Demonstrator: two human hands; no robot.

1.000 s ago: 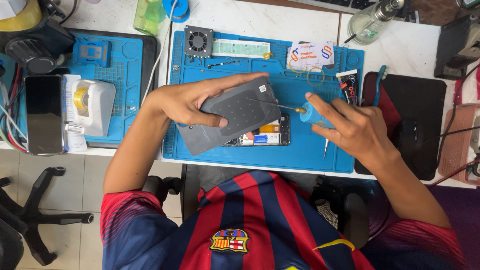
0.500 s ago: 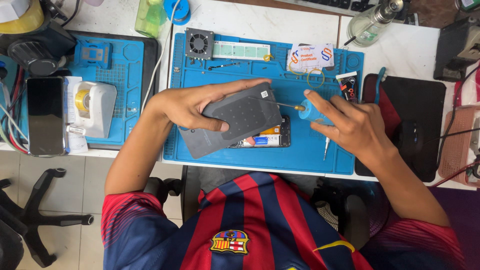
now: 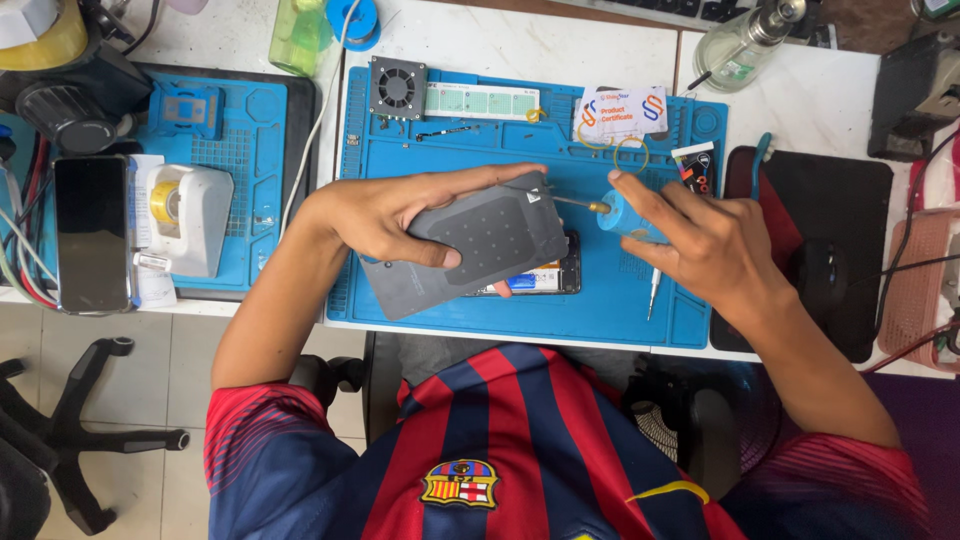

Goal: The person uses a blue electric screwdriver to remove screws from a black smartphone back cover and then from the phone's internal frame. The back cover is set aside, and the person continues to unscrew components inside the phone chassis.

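Grey phone back cover (image 3: 480, 250) held tilted up in left hand (image 3: 385, 215) near the blue mat's (image 3: 640, 320) front edge, so right hand's (image 3: 705, 245) fingers (image 3: 640, 190), pinching a blue-handled tool (image 3: 625, 212), reach the gap beneath.

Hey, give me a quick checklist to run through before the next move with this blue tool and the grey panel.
1. Left hand grips the grey panel: ok, thumb under, fingers over its top edge.
2. Right hand holds the blue tool: ok, fingers wrapped round its body.
3. Tool's metal tip meets the panel's right edge: ok, but whether it is under the edge, cannot tell.
4. Opened phone lies on the blue mat: ok, mostly hidden beneath the panel.
5. Small screwdriver lies clear of the right hand: not ok, it lies right beside the palm.
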